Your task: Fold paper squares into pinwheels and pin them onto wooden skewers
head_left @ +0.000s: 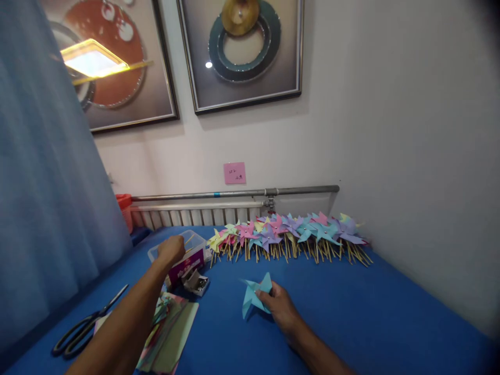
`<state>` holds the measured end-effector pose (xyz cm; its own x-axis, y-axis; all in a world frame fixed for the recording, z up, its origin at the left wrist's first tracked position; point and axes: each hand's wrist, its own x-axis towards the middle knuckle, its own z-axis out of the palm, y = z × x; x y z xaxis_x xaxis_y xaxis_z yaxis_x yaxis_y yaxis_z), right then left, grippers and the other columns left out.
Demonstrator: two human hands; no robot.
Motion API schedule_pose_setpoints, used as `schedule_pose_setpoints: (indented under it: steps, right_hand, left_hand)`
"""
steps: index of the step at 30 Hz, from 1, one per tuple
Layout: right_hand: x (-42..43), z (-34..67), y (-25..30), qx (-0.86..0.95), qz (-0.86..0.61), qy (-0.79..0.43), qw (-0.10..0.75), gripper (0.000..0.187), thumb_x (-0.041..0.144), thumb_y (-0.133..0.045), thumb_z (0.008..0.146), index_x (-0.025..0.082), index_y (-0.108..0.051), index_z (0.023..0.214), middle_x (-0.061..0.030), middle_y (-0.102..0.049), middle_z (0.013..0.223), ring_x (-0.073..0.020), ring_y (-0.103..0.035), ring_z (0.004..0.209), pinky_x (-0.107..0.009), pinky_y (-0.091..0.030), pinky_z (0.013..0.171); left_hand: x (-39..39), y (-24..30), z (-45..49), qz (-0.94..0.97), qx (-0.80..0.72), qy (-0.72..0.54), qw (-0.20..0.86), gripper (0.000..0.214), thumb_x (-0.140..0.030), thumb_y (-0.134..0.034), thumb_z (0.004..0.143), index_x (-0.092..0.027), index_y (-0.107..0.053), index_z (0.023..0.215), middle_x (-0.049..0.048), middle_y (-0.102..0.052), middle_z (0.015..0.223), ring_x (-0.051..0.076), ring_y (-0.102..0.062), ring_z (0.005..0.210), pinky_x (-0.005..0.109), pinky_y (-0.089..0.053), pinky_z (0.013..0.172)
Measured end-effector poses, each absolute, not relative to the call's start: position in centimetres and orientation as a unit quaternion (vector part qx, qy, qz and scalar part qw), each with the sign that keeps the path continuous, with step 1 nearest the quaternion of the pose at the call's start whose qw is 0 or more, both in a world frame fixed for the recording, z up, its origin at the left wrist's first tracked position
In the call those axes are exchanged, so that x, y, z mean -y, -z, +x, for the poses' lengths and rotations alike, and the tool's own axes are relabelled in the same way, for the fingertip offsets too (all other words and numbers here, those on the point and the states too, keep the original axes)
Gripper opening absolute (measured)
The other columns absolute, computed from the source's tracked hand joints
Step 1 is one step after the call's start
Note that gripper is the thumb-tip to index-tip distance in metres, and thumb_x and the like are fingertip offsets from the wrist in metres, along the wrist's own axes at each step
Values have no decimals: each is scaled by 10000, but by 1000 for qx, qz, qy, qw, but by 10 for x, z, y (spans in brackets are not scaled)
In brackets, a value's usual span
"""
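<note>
Right grip point(283, 307): thumb and fingers closed on one light-blue paper pinwheel point(253, 298), thumb laid near its centre; pinwheel at mid-worktop, blades facing up and to the left.

Left grip point(172, 250): fingers curled, at a clear plastic box point(201, 246) with a purple label; contents of the fist hidden, so hold cannot be told. Thin sticks point(189, 241) show inside the box, beside the hand.

Just in front of box: one small open carton point(197, 283), small metallic pieces within.

Near left forearm: stacked coloured paper point(179, 333), partly covered by the arm; dark-handled scissors point(88, 328), farther left.

Beyond the hands: one long row of finished pinwheels point(273, 232) on sticks, mixed pastel colours, lying along the far side of the blue worktop point(234, 344).

Behind: metal rail point(304, 190); pink note point(235, 173) on wall.
</note>
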<state>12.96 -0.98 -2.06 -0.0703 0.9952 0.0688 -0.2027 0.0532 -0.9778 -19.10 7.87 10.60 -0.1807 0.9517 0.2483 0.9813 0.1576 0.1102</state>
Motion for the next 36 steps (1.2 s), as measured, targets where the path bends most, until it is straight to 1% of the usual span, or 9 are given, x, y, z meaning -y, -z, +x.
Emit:
schedule_pose_setpoints:
  steps: [4, 7, 10, 15, 17, 20, 26, 32, 36]
  right_hand:
    - [10, 132, 28, 485, -408, -545, 548, 286, 400, -752, 675, 170, -696, 835, -3, -691, 722, -167, -581, 646, -280, -444, 645]
    - [7, 130, 29, 480, -425, -527, 557, 280, 395, -754, 669, 169, -702, 826, -8, -693, 715, -174, -589, 643, -284, -456, 635]
    - [4, 128, 21, 450, -448, -536, 556, 229, 357, -763, 653, 183, -689, 784, 0, -680, 675, -177, -596, 617, -296, -486, 624]
    - [3, 133, 12, 362, -442, -594, 567, 270, 307, -806, 645, 201, -670, 852, -15, -714, 772, -189, -672, 711, -347, -564, 721]
    - [5, 138, 15, 364, -429, -594, 574, 322, 343, -833, 633, 192, -679, 872, -18, -716, 773, -193, -680, 715, -354, -570, 741]
    - [9, 142, 16, 355, -422, -604, 575, 364, 372, -860, 602, 188, -684, 861, -29, -728, 823, -209, -687, 774, -364, -573, 775]
    - [9, 139, 7, 322, -412, -609, 596, 338, 340, -871, 600, 204, -688, 849, -3, -717, 814, -190, -668, 779, -333, -565, 755]
    - [9, 137, 3, 323, -413, -619, 585, 356, 334, -905, 563, 192, -706, 822, -7, -720, 789, -177, -652, 740, -317, -556, 744]
    - [12, 137, 1, 324, -408, -624, 582, 355, 325, -925, 545, 186, -720, 798, -4, -722, 764, -166, -644, 719, -310, -551, 743]
  left_hand:
    - [-64, -112, -179, -611, 774, 141, 87, 306, -173, -473, 872, -63, -726, 1007, 259, -719, 1030, 364, -696, 959, 407, -500, 791]
    - [-54, -118, -157, -605, 762, 203, 110, 344, -209, -416, 926, -106, -690, 1106, 233, -712, 1076, 325, -687, 968, 378, -479, 810]
    - [-48, -105, -121, -636, 707, 307, 39, 322, -226, -435, 936, -184, -661, 1161, 143, -736, 1022, 249, -674, 954, 307, -440, 806]
    - [-39, -34, -69, -630, 637, 420, -144, 155, -126, -495, 844, -175, -638, 876, 56, -683, 778, 190, -627, 767, 254, -372, 695]
    - [-32, -6, -58, -636, 629, 414, -168, 133, -121, -499, 829, -188, -611, 801, 41, -653, 727, 190, -607, 730, 257, -345, 669]
    - [-18, 14, -49, -675, 602, 381, -192, 140, -159, -494, 845, -212, -621, 818, 33, -645, 704, 199, -600, 709, 266, -317, 653]
    - [-11, 6, -41, -704, 575, 359, -211, 259, -298, -424, 943, -243, -677, 955, 57, -686, 759, 209, -629, 737, 272, -301, 649]
    - [-12, 0, -40, -711, 599, 314, -194, 251, -287, -414, 954, -233, -659, 934, 26, -666, 742, 171, -601, 710, 262, -278, 630]
    - [-10, 1, -38, -716, 592, 298, -218, 229, -269, -427, 942, -215, -647, 906, 13, -629, 709, 157, -563, 687, 262, -284, 626]
